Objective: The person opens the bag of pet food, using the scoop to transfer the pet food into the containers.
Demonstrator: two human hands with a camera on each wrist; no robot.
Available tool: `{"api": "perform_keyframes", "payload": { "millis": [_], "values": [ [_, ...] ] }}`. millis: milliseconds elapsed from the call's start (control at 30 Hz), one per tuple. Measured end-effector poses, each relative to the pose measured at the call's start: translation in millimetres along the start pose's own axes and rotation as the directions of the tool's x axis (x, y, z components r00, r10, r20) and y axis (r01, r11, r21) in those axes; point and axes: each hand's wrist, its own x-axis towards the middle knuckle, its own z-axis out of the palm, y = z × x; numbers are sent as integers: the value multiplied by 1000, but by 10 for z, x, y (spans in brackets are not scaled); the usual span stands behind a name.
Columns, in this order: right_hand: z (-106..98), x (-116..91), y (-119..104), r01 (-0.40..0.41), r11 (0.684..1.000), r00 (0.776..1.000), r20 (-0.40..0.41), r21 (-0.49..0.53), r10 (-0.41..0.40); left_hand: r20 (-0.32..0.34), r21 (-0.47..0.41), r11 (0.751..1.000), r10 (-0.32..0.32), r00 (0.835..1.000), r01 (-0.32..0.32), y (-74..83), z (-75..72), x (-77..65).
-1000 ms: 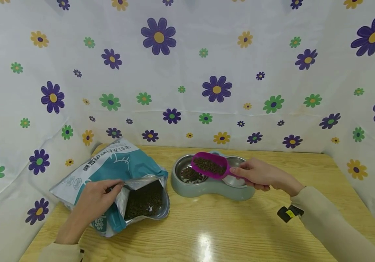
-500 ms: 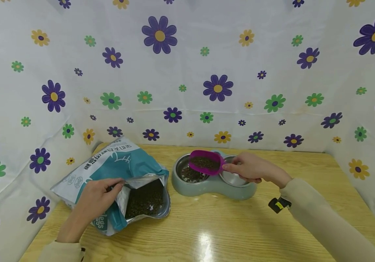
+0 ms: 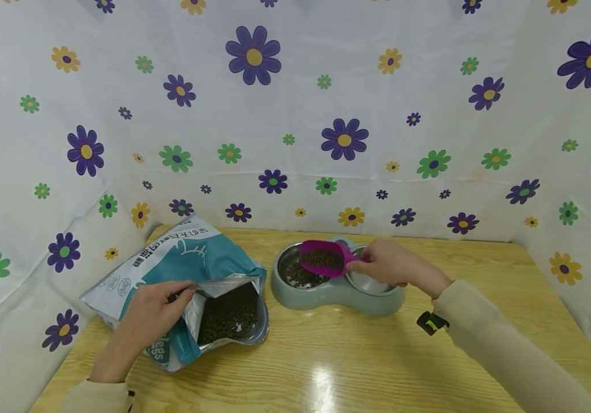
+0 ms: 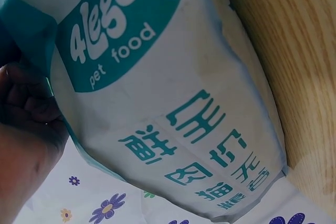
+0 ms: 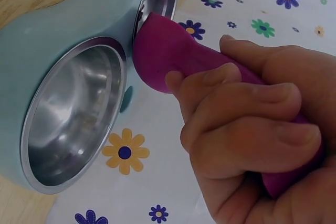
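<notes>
My left hand (image 3: 153, 312) pinches the folded-back mouth of a teal and white pet food bag (image 3: 228, 252), which lies on its side with brown kibble (image 3: 228, 315) showing inside. My right hand (image 3: 395, 264) grips the handle of a magenta scoop (image 5: 163, 51), fingers curled round it. Kibble (image 3: 321, 259) fills the scoop's hollow. Its front end overlaps the left steel bowl of a pale green double pet feeder (image 3: 333, 298) in the head view. Some kibble (image 3: 302, 278) lies in that bowl. The right steel bowl (image 5: 73, 119) shows a shiny inner wall in the right wrist view.
A wooden table (image 3: 367, 367) bears the bag and the feeder. Behind and at both sides hangs a white cloth (image 3: 274, 115) printed with flowers, close to the table's back edge. The bag stands left of the feeder with a narrow gap between.
My right hand and the kibble-filled scoop have shifted a little to the left, further over the left bowl. The left hand and the bag stay as they were.
</notes>
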Motion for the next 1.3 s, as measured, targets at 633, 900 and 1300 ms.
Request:
{"api": "perform_keyframes", "payload": {
  "millis": [633, 900, 1300],
  "values": [
    [140, 3, -198, -11, 978, 984, -175, -207, -26, -24, -5, 1000, 16, 1000, -17, 4, 14, -9],
    [225, -61, -237, -6, 955, 959, -274, -297, -79, -20, 19, 1000, 8, 1000, -7, -3, 19, -1],
    [297, -108, -240, -7, 860, 901, -376, -511, -216, 2, 21, 1000, -11, 1000, 11, 16, -1, 19]
  ]
}}
